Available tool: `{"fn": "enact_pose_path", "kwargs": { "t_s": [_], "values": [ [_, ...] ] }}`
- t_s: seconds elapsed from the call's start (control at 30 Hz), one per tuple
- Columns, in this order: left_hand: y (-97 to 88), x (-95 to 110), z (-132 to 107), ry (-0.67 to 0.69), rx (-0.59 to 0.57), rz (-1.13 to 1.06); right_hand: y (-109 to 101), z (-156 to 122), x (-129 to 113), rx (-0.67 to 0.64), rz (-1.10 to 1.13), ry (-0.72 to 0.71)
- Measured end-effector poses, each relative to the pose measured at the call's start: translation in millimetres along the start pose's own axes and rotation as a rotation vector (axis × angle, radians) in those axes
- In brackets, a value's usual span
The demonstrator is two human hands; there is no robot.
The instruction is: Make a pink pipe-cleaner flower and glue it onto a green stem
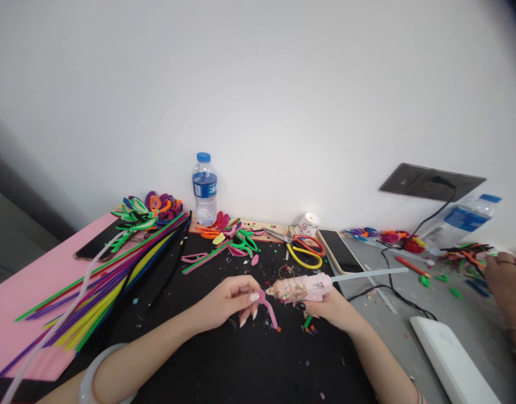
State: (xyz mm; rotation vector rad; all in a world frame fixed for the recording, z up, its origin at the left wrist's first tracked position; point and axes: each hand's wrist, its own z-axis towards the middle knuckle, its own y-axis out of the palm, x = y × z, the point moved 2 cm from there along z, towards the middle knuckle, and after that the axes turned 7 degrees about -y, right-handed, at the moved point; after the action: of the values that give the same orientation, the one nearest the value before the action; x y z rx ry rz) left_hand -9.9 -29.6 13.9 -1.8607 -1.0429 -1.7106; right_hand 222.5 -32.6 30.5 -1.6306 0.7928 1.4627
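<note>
Bare black mat (249,365) open along near edge, centre taken by left hand (230,300) on pink stem (269,310) and right hand (331,310) round glue gun (302,287), pipe cleaner bundle (114,275) fanned across left, water bottle (205,188), scissors (302,249), phone (344,252) lining back, black cord (392,289) crossing right side, white slab (447,353) near corner, another person's hand (508,286) far right.

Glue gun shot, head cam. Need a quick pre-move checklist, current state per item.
1. Grip: right hand holds the glue gun firmly: ok.
2. Workpiece: left hand pinches the pink pipe cleaner at the gun's tip: ok.
3. Feed: glue stick loaded, sticking out the back: ok.
4. Power: black cord leads toward the wall socket; whether the gun is hot: cannot tell.
5. Burn margin: left fingertips clear of the tip: not ok, very close.
6. Neighbour: other person's hand at the right edge, apart from the gun: ok.
</note>
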Motion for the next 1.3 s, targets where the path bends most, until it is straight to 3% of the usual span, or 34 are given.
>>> {"fn": "enact_pose_path", "kwargs": {
  "t_s": [0.37,1.3],
  "values": [
    [0.7,-0.6,-1.6,0.003,-0.067,-0.003,-0.9,0.5,1.2,-0.041,0.001,-0.038],
    [-1.3,2.1,0.5,0.041,0.115,0.025,-4.4,-4.0,8.9,-0.013,-0.010,0.033]
  ]
}}
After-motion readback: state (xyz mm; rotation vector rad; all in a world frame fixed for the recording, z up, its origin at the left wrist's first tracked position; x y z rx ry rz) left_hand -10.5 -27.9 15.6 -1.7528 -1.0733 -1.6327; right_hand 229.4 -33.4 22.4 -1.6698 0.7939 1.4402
